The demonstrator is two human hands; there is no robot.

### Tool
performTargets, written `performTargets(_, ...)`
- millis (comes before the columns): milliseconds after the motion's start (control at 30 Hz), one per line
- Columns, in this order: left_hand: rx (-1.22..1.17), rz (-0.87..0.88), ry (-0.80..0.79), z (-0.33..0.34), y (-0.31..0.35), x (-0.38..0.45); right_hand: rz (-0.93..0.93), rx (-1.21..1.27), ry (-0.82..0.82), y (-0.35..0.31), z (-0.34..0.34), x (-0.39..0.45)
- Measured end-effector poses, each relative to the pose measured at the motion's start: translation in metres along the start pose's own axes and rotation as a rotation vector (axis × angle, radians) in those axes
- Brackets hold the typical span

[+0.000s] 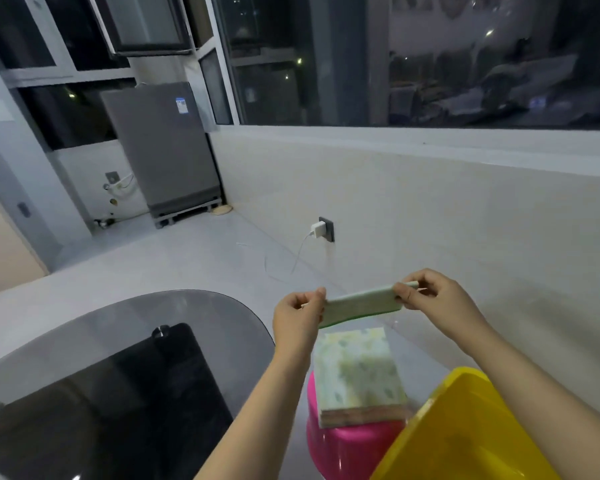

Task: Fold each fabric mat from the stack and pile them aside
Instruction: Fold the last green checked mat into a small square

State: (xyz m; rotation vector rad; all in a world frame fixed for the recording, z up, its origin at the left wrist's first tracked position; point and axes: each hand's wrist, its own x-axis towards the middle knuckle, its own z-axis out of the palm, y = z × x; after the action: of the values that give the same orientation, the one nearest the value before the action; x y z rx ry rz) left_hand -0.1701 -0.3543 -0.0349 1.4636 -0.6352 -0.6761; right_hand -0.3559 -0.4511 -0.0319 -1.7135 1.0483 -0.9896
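Observation:
A green fabric mat [359, 304] is held up in the air, stretched between both hands, and looks folded into a narrow strip. My left hand [300, 317] pinches its left end. At the right end, the fingers of my right hand [433, 294] are curled round the mat. Directly below sits a stack of mats [359, 372] with a pale green and yellow leaf pattern on top, resting on a pink stool [347, 445].
A yellow plastic tub [465, 434] stands at the lower right beside the stool. A round dark glass table [125, 375] fills the lower left. A charger and its cable [317, 230] hang from a wall socket ahead. A grey appliance [163, 147] stands in the far corner.

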Motion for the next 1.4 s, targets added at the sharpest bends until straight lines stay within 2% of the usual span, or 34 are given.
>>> performTargets(200, 0.108, 0.002, 0.123, 0.028, -0.074, 0.025, 0.103, -0.006, 0.055, 0.069, 0.026, 0.019)
performTargets(300, 0.202, -0.007, 0.161, 0.032, -0.111, 0.026, 0.152, -0.041, 0.023, 0.106, 0.042, 0.02)
performTargets(467, 0.279, -0.057, 0.113, 0.026, -0.168, 0.014, 0.282, -0.096, -0.054, 0.161, 0.062, 0.001)
performTargets(600, 0.417, -0.068, 0.057, 0.02, -0.198, 0.007, 0.314, -0.223, -0.115, 0.187, 0.072, -0.011)
performTargets(700, 0.476, -0.05, 0.026, 0.018, -0.209, 0.006, 0.316, -0.269, -0.096, 0.196, 0.078, -0.014)
performTargets(967, 0.561, -0.059, 0.071, 0.02, -0.215, 0.008, 0.331, -0.351, -0.053, 0.205, 0.085, -0.017)
performTargets(1033, 0.608, -0.092, 0.125, 0.021, -0.213, 0.01, 0.339, -0.367, -0.039, 0.207, 0.086, -0.015)
performTargets(1100, 0.517, -0.166, 0.151, 0.021, -0.211, 0.016, 0.367, -0.324, -0.033, 0.208, 0.086, -0.009)
performTargets(1167, 0.418, -0.261, 0.109, 0.021, -0.214, 0.026, 0.406, -0.232, -0.067, 0.206, 0.086, -0.002)
performTargets(1267, 0.408, -0.358, 0.008, 0.022, -0.217, 0.042, 0.473, -0.097, -0.156, 0.204, 0.087, 0.01)
performTargets(1400, 0.447, -0.383, -0.012, 0.02, -0.226, 0.059, 0.542, -0.118, -0.246, 0.215, 0.088, 0.02)
